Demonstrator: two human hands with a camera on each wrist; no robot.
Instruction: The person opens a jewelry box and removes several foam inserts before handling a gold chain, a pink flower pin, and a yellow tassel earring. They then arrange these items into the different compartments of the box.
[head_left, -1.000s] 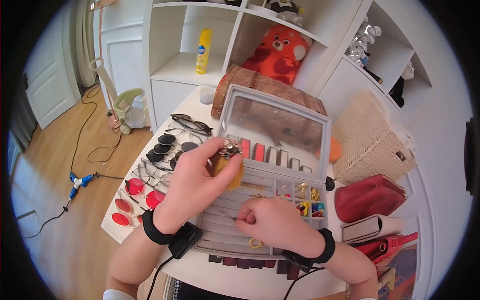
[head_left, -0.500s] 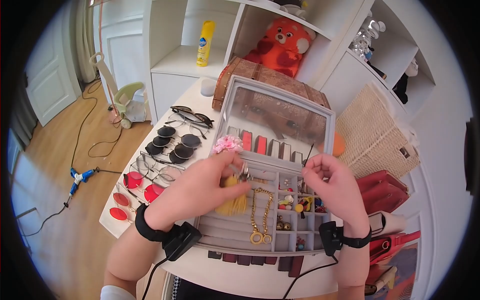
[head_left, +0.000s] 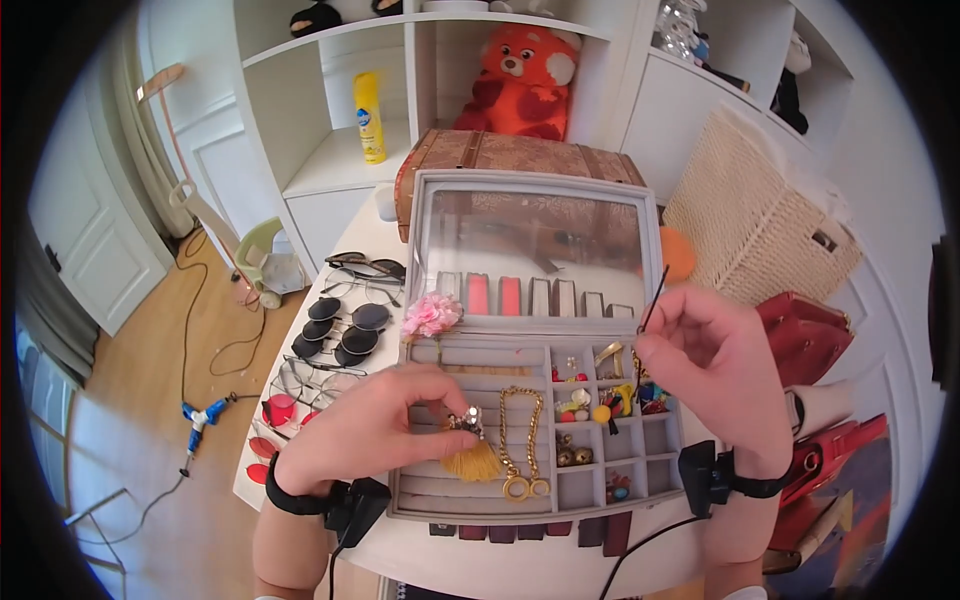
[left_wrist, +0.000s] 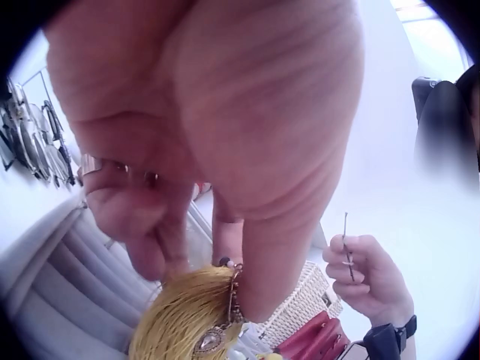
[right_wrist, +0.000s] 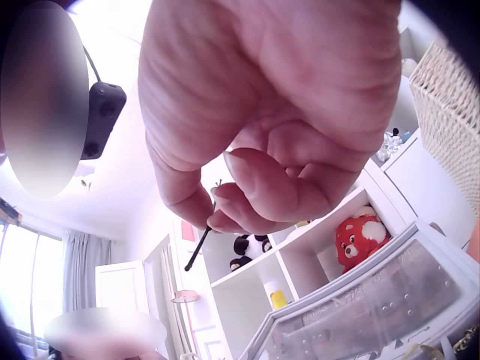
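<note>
My left hand (head_left: 375, 425) pinches a jewelled piece with a yellow tassel (head_left: 472, 460) over the padded rows of the jewellery box (head_left: 430, 505); in the left wrist view the yellow tassel (left_wrist: 180, 311) hangs below the fingers. My right hand (head_left: 715, 365) holds a thin dark stick-like item (head_left: 654, 300) between thumb and fingertips above the box's right side; the dark item (right_wrist: 199, 247) points down-left in the right wrist view. A gold chain (head_left: 507, 430) lies on the rows. A pink flower (head_left: 432, 314) is at the box's left edge. Small compartments hold earrings and beads (head_left: 574, 455).
Sunglasses (head_left: 357, 346) lie in rows on the table's left. Behind the open glass lid (head_left: 530, 250) is a brown patterned chest (head_left: 520, 152). A woven basket (head_left: 750, 215) and red bags (head_left: 808, 345) stand at the right. Small dark blocks (head_left: 605, 533) line the front.
My right hand has risen from the padded rows to the right, carrying the thin dark item. My left hand has lowered with the tassel piece, uncovering the pink flower. The head view has shifted.
</note>
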